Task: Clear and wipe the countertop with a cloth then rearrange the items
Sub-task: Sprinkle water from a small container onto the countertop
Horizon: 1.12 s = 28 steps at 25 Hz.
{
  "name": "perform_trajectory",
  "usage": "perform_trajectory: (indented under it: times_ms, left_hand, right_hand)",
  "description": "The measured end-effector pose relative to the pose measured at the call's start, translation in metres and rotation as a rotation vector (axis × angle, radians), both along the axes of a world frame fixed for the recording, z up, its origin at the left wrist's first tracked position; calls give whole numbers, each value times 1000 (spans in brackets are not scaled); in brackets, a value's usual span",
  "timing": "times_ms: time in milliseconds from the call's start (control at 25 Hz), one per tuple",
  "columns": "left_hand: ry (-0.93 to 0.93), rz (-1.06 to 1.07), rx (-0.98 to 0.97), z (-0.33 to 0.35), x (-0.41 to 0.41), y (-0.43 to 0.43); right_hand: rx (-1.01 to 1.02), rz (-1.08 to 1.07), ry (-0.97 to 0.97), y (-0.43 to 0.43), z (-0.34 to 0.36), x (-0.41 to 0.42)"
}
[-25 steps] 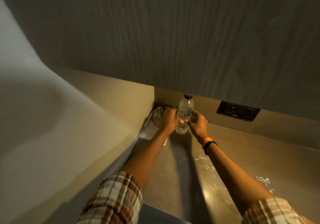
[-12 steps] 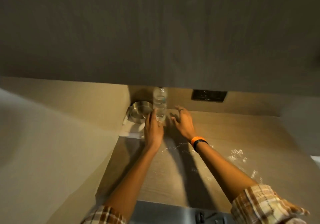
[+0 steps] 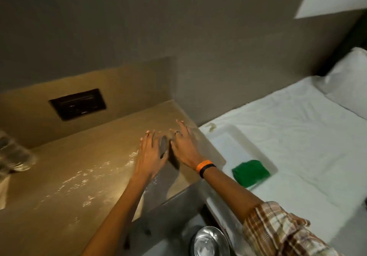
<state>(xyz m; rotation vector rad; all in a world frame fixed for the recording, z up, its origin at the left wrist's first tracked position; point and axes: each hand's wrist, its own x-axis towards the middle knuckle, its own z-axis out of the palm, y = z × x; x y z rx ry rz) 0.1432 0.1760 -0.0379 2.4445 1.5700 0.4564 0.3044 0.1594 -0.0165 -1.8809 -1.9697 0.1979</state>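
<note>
Left hand: you are holding your left hand (image 3: pixel 152 152) flat and empty, fingers spread, over the right part of the worktop (image 3: pixel 79 168).
Right hand: your right hand (image 3: pixel 183 146) is hovering just beside the left one, fingers stretched out, gripping nothing; it is wearing a ring (image 3: pixel 177 132), with an orange band (image 3: pixel 203 165) and a black band at the wrist.
Worktop: it is shining with wet streaks (image 3: pixel 83 178) running left of your hands.
Cloth: the green cloth (image 3: pixel 250 172) is lying folded on the white bed (image 3: pixel 297 136), right of the worktop's edge and well apart from both hands.
Bottle: the clear plastic bottle (image 3: pixel 14 156) is standing at the far left of the worktop, blurred and partly cut off by the frame.
Bowl: a steel bowl (image 3: pixel 210 242) is sitting low at the bottom, below the worktop's front edge.
Wall: a dark socket panel (image 3: pixel 77 104) is sitting in the back wall above the worktop.
Sleeve: your plaid sleeve (image 3: pixel 278 230) is covering the right forearm.
</note>
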Motion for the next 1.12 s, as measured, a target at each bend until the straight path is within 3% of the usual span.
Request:
perform_trajectory:
  times_ms: [160, 360, 760, 960, 1120]
  left_hand:
    - [105, -55, -59, -13, 110, 7]
    - [221, 48, -98, -36, 159, 23]
    - [211, 111, -3, -54, 162, 32]
    - [216, 126, 16, -60, 161, 31]
    - [233, 126, 11, -61, 159, 33]
  right_hand:
    - [-12, -128, 32, -7, -13, 121]
    - [-169, -224, 166, 19, -54, 218]
    - [-357, -305, 453, 136, -137, 234]
    - [-232, -353, 564, 140, -162, 225]
    - [-88, -304, 710, 115, -134, 221]
